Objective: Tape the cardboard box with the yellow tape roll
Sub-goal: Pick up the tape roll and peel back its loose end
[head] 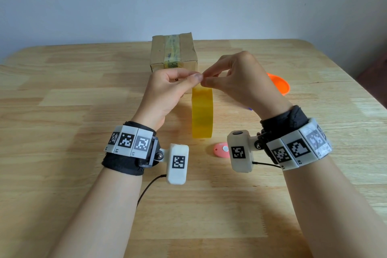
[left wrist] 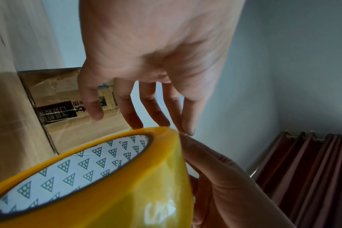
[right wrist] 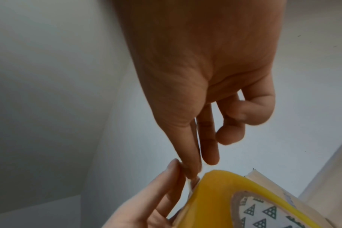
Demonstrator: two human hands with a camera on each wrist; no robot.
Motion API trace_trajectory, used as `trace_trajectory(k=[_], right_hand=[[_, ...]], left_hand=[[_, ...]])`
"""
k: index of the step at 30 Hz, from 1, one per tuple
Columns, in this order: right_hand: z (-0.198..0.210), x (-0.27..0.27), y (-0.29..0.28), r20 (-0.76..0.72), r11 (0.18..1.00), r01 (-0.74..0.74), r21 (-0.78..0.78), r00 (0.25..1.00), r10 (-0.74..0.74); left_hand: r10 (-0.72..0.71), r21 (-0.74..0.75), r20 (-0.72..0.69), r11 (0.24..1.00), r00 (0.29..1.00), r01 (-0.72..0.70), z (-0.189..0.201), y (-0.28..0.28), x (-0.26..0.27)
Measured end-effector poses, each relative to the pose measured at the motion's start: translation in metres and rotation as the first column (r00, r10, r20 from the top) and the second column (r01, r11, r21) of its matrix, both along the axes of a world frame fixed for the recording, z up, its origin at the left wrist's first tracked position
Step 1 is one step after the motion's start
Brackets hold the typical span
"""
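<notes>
The yellow tape roll (head: 202, 115) stands on edge at the middle of the wooden table (head: 83, 100), its white core printed with triangles (left wrist: 72, 174). My left hand (head: 195, 78) pinches the roll's top rim, with other fingers resting on the far side of the roll (left wrist: 127, 185). My right hand (head: 206, 81) meets it from the right. In the right wrist view its thumb and forefinger (right wrist: 193, 174) pinch a thin pale tape end at the roll's top (right wrist: 234, 192). The cardboard box (head: 173, 54) sits just behind the hands, with an old tape strip over its top.
An orange dish (head: 279, 84) lies on the table to the right, partly behind my right hand. A pink oval remote (head: 222, 149) lies near the roll's front. A plain wall stands close behind the table. Brown pleated material (left wrist: 312, 169) shows at the room's right side.
</notes>
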State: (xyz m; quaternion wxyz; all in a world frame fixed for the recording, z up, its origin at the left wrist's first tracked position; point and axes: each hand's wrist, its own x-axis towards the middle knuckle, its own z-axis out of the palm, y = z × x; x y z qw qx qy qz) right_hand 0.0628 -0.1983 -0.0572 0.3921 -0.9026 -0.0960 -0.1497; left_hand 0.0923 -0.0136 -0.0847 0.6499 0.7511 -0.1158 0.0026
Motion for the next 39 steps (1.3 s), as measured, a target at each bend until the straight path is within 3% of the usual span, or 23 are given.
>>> trace_trajectory(k=[6,13,22,31,39], right_hand=[[0.001,-0.0006,-0.0006,-0.022,0.999,0.0,0.033,1.0,0.001],[0.0026,-0.0013,0.0011,-0.031,0.999,0.037,-0.001,0.999,-0.037],[-0.0018,0.0019,0.0046,-0.018,0.995,0.096,0.004,0.995,-0.096],[0.0007,-0.0005,0.0058,0.017,1.0,0.03,0.002,0.999,-0.03],[0.0064,-0.006,0.0055,-0.055,1.0,0.005,0.001,0.998,-0.005]], left_hand=[[-0.043,-0.007,-0.05,0.999,0.998,0.043,0.0026,-0.0002,-0.0017],[-0.024,0.04,0.036,0.999,0.999,0.023,-0.0024,0.0011,0.0024],[-0.1,0.025,0.155,0.995,0.983,0.097,0.0022,0.0043,0.0012],[-0.031,-0.061,0.077,0.998,0.997,0.036,-0.0004,0.0044,0.0037],[-0.061,-0.06,0.112,0.996,0.992,0.068,-0.0042,0.0042,0.0056]])
